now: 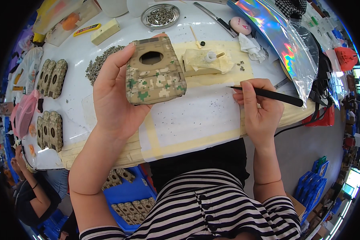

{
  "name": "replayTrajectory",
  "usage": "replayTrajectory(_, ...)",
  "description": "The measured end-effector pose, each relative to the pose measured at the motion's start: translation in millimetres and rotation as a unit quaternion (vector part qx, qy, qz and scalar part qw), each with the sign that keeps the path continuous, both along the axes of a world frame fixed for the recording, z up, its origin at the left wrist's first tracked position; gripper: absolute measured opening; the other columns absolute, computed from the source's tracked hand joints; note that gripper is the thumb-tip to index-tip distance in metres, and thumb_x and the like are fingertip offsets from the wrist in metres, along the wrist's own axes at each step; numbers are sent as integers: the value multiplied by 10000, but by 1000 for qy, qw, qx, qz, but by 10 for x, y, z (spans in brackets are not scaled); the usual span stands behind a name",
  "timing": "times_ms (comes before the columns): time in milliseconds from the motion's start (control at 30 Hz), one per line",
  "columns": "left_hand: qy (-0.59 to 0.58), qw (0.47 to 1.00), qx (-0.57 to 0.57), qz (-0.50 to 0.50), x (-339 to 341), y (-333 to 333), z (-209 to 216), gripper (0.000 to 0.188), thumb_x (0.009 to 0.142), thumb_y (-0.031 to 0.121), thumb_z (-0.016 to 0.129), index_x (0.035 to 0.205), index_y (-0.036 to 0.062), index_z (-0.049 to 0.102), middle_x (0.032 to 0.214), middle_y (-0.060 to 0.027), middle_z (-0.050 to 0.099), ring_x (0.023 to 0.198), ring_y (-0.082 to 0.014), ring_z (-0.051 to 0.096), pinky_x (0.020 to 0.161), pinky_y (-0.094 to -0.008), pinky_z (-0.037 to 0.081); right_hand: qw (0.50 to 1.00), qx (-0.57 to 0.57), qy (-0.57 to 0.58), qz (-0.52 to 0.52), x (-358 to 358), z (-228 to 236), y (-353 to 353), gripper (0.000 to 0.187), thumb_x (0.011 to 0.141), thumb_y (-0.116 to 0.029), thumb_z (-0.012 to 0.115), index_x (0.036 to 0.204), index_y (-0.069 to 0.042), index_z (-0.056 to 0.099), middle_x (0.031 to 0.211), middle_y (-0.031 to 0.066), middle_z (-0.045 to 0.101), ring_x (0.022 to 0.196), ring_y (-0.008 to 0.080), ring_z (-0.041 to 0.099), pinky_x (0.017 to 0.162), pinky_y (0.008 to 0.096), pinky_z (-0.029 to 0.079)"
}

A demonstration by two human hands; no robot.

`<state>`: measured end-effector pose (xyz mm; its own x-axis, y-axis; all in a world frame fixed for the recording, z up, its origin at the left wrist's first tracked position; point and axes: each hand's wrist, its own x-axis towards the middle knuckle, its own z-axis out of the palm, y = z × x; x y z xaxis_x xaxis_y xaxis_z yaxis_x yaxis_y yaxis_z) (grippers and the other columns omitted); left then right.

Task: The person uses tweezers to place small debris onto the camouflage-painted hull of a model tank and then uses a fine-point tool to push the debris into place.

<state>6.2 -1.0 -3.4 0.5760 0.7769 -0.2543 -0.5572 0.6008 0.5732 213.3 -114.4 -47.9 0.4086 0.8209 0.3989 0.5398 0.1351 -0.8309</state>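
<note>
The counter (76, 118) has a white top, its front edge wrapped in yellowish tape. A white sheet (192, 116) is taped down at the centre of the frame and carries scattered fine grey bits. A round metal dish (160, 28) of small grey parts sits at upper centre; a loose pile (102, 62) of similar parts lies at upper left. A tape-covered block (202, 70) stands above the sheet. Two rows of camouflage shells (52, 78) are placed at the left of the frame. A blue bin (126, 192) containing more shells is below the counter, at lower left. Another person's arm (36, 196) shows at the far lower left; grey floor (292, 146) and blue crates (312, 184) show at lower right.

The left hand (118, 90) is partly open, curved around the camouflage hull shell (156, 82), and supports it above the counter at upper centre, its round opening facing the camera. The right hand (260, 106) is closed in a pinch grip on black tweezers (274, 95); their tip points left, apart from the hull shell.
</note>
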Motion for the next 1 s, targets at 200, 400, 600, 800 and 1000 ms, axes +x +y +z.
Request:
replayTrajectory(200,-6,1000,3,-4,-3,3,-2,563,949,309,340,1366,-64,276,1076,-245,558,898,-268,624,716,-318,571,1000,-1,-6,-1,-6,10,0,118,882,-68,590,839,40,573,691,61,606,618,119,654,533,210,499)
replayTrajectory(400,-13,1000,2,-5,-6,5,-6,562,950,313,337,1363,-64,281,1077,-250,556,904,-274,622,712,-321,572,999,9,-37,6,-10,-3,-4,103,875,-58,597,843,38,576,695,59,604,619,117,648,537,210,502)
replayTrajectory(600,-6,1000,1,0,-3,3,-8,562,949,313,342,1362,-64,285,1078,-253,555,903,-277,620,715,-324,573,999,12,-52,5,-20,0,-9,89,871,-42,594,843,40,576,705,57,599,618,123,646,544,214,505)
replayTrajectory(800,-5,1000,0,-1,-6,4,-6,562,948,313,345,1361,-63,288,1077,-250,557,902,-277,619,724,-324,570,999,10,-42,4,-15,0,-10,96,874,-48,592,834,38,576,721,57,601,616,125,645,541,218,502)
replayTrajectory(1000,-3,1000,0,-3,-5,6,-7,562,948,314,346,1361,-63,290,1074,-248,558,899,-276,619,721,-323,569,995,24,-94,7,-17,-4,-12,90,864,-54,608,829,27,587,717,56,598,574,112,602,530,212,479)
